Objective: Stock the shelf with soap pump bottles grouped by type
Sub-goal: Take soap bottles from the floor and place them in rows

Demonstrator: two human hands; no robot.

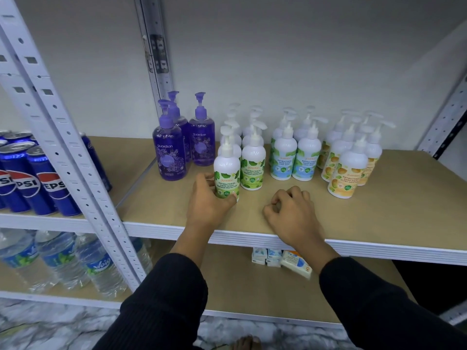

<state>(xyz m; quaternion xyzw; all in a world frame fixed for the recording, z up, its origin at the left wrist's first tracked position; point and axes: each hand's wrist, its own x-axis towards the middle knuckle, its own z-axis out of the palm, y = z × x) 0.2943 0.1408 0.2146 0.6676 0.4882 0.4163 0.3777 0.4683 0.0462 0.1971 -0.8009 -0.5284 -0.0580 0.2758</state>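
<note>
On the brown shelf board stand four groups of pump bottles. Three purple bottles are at the left. Beside them are several white bottles with green labels, then several with blue labels, then several with orange labels at the right. My left hand grips the front green-label bottle, which stands upright on the shelf at the head of its group. My right hand rests on the board with its fingers curled and holds nothing.
Blue cola cans fill the neighbouring shelf on the left, behind a white perforated upright. Water bottles stand below them. Small soap boxes lie on the lower shelf under my right hand. A marble floor shows at the bottom.
</note>
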